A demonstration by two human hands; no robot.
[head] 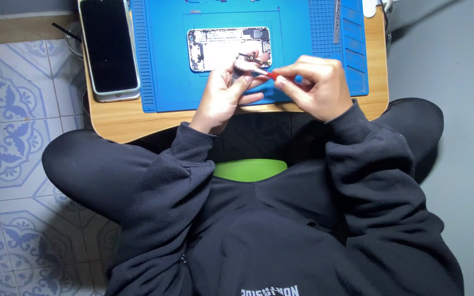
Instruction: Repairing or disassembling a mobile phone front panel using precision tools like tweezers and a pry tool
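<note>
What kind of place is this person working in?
Probably a home phone-repair spot, not a shop: a small wooden table on a tiled floor, a blue repair mat, an opened phone, and the right hand holding a red tool.

What the head view leaves unclear

The small part [246, 59] pinched in the left hand [223, 98] is too tiny to identify; the right hand [316, 87] covers most of the red tool [274, 75], perhaps a screwdriver; the blue mat [163, 55] runs past the top edge.
</note>
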